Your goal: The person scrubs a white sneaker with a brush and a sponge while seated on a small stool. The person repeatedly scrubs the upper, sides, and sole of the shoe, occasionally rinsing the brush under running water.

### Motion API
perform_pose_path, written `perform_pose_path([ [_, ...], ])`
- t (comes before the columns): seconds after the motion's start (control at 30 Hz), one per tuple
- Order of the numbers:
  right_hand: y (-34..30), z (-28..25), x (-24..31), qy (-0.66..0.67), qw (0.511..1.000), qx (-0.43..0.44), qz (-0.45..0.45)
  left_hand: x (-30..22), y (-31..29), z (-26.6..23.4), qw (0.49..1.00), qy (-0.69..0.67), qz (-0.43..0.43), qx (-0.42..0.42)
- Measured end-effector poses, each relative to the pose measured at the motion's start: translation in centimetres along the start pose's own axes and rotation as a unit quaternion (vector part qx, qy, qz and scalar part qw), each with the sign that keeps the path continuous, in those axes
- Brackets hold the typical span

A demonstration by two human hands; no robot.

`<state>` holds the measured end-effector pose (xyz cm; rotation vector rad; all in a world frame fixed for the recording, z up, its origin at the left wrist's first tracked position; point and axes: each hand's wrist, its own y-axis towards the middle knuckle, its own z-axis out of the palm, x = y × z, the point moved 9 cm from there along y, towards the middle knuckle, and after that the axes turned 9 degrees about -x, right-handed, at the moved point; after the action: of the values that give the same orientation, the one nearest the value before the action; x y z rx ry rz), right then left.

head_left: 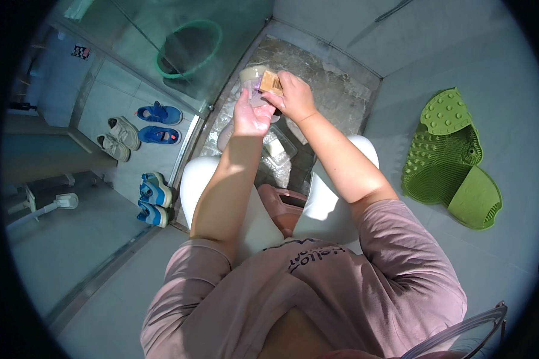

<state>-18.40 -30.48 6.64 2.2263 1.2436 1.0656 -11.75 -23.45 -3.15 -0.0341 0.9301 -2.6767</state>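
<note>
My right hand [296, 96] is closed around a small orange-brown box [270, 82] with a barcode-like patch on it. Just to its left, my left hand [255, 116] is turned palm up, its thumb and fingers apart. Right beyond that thumb is a clear container with a cream lid [253, 73]; whether the hand touches it I cannot tell. Below the hands, a clear plastic tray [286, 143] lies on the floor with a white block [275, 148] beside or in it. Crumpled clear plastic [279, 173] lies nearer my knees.
Between my knees is a pink plastic stool-like thing [274, 206]. To the right lies a green bumpy, ribbed mat [443, 161]. A glass panel with a green-rimmed basin [218, 54] behind it stands at left, near blue shoes [159, 134], grey shoes [118, 139] and blue-white shoes [154, 200].
</note>
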Motion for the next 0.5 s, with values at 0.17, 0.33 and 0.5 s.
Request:
perform_pose_path([
  [0.17,-0.7,0.4,-4.8,-0.066,0.987,0.019,0.146,-1.0,-0.2,1.1,0.999,0.02,0.039,-0.013],
  [0.33,0.5,-1.0,-4.8,0.007,0.964,-0.053,0.262,-3.5,-1.6,3.9,0.992,0.062,0.096,0.047],
  [0.5,0.7,0.7,1.0,0.029,0.982,-0.058,0.175,-3.4,0.1,2.1,0.995,0.041,0.078,0.056],
])
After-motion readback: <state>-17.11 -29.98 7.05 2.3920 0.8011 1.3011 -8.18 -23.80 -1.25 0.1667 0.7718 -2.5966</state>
